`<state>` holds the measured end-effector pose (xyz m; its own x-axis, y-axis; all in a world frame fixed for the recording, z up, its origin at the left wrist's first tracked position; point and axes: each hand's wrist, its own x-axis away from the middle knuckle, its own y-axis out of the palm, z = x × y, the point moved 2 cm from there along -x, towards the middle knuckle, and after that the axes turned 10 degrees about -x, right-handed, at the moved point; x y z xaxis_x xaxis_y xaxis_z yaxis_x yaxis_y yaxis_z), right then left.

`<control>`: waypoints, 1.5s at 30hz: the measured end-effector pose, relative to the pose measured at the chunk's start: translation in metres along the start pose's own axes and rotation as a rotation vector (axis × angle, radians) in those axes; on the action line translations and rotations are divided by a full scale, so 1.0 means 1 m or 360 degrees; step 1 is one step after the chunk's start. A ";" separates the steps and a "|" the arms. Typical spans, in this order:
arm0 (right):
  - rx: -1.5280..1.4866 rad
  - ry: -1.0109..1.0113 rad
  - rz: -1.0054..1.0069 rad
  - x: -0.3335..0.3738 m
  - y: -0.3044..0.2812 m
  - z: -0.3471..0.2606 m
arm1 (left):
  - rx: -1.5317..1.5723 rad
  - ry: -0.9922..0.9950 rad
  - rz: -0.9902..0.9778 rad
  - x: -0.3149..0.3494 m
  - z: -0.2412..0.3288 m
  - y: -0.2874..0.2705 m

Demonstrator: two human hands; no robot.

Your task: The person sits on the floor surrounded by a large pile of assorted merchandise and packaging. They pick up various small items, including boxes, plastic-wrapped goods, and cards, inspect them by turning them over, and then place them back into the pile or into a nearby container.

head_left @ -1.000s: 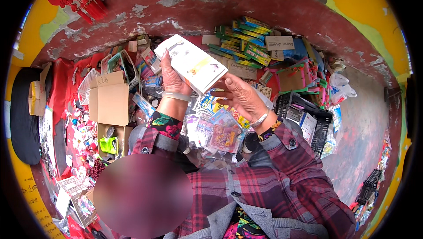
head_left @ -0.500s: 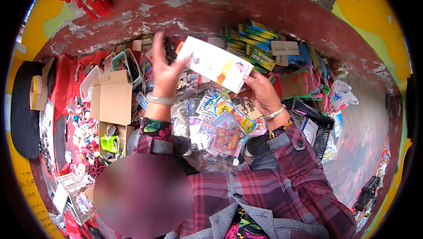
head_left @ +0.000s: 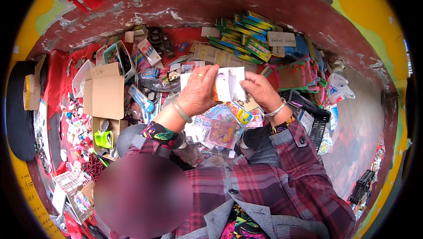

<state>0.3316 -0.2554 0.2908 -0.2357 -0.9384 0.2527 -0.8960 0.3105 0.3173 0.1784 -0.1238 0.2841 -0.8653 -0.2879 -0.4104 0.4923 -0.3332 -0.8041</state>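
A white cardboard box point(head_left: 224, 80) with an orange patch and small printed pictures is held level in front of me. My left hand point(head_left: 199, 89) wraps over its left part, fingers closed on it. At the other end my right hand point(head_left: 260, 90) pinches a white edge that looks like an end flap. Whether that end is unfastened I cannot tell, and the box's contents are hidden. Below the box lies a pile of flat packets in clear wrap point(head_left: 222, 131), between my feet.
An upright brown carton point(head_left: 105, 93) stands at left, beside white and green baskets point(head_left: 119, 56). Stacked green and yellow boxes point(head_left: 251, 36) lie against the far wall. A black crate point(head_left: 321, 122) and a plastic bag point(head_left: 339, 87) are at right.
My left hand has come from apart and raised to gripping the box. The box has moved down slightly and levelled out. My right hand now pinches its end edge.
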 end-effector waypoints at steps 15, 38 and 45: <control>0.0470 -0.0605 0.0240 0.012 0.029 -0.023 | 0.0899 -0.0184 0.0043 -0.007 0.005 0.000; 0.1946 -0.1156 -0.0408 0.033 0.036 -0.036 | 0.1358 -0.0394 -0.1672 0.009 -0.007 -0.005; 0.1429 -0.0509 -0.0789 0.047 0.038 -0.029 | 0.2531 -0.0577 -0.2076 0.028 0.005 0.013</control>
<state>0.2973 -0.2829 0.3408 0.2590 -0.9658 -0.0118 -0.8368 -0.2183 -0.5021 0.1612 -0.1403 0.2648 -0.7392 0.6425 0.2019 -0.4420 -0.6890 0.5744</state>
